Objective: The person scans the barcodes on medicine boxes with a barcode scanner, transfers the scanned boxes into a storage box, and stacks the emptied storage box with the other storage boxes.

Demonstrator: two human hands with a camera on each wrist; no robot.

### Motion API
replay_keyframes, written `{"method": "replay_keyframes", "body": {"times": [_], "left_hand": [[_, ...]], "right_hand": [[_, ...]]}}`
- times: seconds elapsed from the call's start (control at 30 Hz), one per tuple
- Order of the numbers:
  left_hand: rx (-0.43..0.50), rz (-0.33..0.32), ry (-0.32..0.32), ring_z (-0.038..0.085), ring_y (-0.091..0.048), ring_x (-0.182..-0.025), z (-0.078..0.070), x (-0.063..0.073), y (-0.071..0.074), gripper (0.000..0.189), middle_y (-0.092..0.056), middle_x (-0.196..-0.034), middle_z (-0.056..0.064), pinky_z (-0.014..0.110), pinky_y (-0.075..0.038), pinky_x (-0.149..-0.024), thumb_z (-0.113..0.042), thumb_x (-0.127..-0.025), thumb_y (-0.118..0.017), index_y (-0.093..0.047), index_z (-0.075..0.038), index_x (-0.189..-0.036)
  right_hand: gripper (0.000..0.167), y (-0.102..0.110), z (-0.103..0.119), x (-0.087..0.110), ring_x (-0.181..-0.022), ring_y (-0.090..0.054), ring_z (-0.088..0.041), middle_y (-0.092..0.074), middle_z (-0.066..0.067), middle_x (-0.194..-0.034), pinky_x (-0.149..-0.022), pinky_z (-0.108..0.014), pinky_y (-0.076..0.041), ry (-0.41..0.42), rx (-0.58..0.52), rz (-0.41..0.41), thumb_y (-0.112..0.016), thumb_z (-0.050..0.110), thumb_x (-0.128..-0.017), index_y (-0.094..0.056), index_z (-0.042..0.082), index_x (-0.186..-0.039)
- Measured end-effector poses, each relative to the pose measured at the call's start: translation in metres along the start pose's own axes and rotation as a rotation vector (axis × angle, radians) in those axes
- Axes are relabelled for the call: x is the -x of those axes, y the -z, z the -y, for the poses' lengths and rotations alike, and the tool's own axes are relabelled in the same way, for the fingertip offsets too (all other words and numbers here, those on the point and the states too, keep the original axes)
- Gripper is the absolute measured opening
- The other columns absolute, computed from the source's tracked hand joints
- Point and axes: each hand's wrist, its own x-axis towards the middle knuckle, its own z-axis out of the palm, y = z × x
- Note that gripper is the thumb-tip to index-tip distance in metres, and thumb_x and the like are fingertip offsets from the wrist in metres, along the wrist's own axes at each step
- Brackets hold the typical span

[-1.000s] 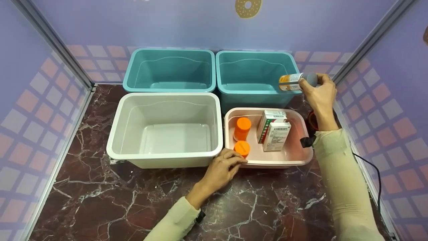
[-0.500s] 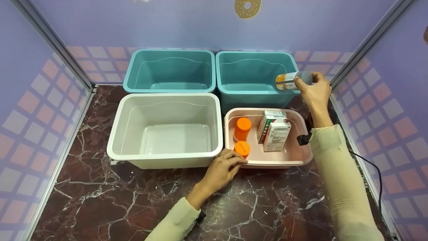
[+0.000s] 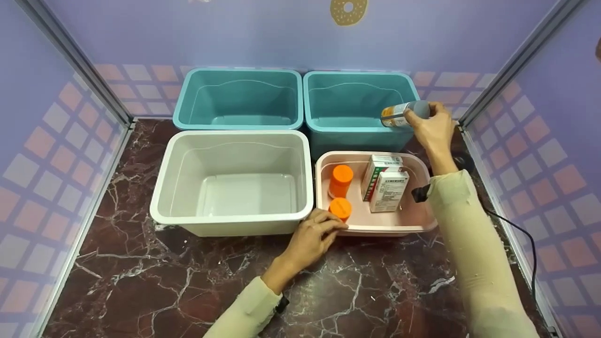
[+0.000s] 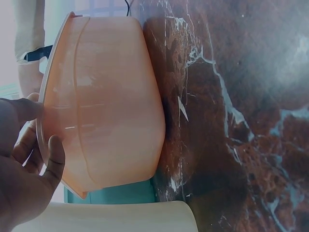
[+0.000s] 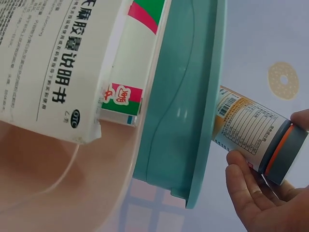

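My right hand (image 3: 434, 129) grips a supplement bottle (image 3: 395, 115) around its dark grey lid. The bottle lies tilted on its side, its orange and white label pointing left, over the right teal bin (image 3: 357, 128). In the right wrist view, a printed table and barcode show on the bottle (image 5: 248, 128). My left hand (image 3: 310, 239) pinches the front left rim of the pink bin (image 3: 385, 228); in the left wrist view the thumb is outside the rim. Inside the pink bin stand two orange-capped bottles (image 3: 341, 174) and two medicine boxes (image 3: 389, 192).
A white bin (image 3: 230, 219) stands left of the pink one. Behind it is another teal bin (image 3: 237, 126), beside the right teal one. Panel walls (image 3: 263, 37) enclose the dark marbled table (image 3: 188, 281). A black cable (image 3: 521, 230) runs along the right side.
My right hand has moved left with the bottle, bringing it further over the right teal bin. My left hand keeps its place on the pink bin's rim.
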Motion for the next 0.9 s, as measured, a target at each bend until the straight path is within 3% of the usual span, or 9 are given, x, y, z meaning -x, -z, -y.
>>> {"method": "replay_keyframes", "body": {"times": [0.13, 0.9], "left_hand": [[-0.003, -0.010, -0.012, 0.015, -0.058, -0.109, 0.000, 0.000, 0.000, 0.019, -0.069, -0.110, -0.005, 0.028, -0.051, -0.099, -0.010, -0.091, -0.071, -0.077, -0.021, -0.105], [-0.017, -0.025, -0.033, 0.016, -0.059, -0.108, 0.000, 0.001, 0.000, 0.019, -0.069, -0.110, -0.004, 0.029, -0.051, -0.098, -0.010, -0.090, -0.071, -0.077, -0.020, -0.105]], "right_hand": [[0.063, -0.004, 0.001, -0.001, -0.113, -0.060, -0.029, -0.066, -0.016, -0.128, -0.102, -0.042, -0.046, -0.001, 0.006, 0.012, -0.068, 0.048, -0.082, -0.060, 0.005, -0.128], [0.069, -0.017, 0.003, -0.010, -0.118, -0.058, -0.030, -0.063, -0.015, -0.131, -0.105, -0.043, -0.045, -0.032, 0.068, 0.052, -0.069, 0.054, -0.081, -0.058, 0.007, -0.132]]}}
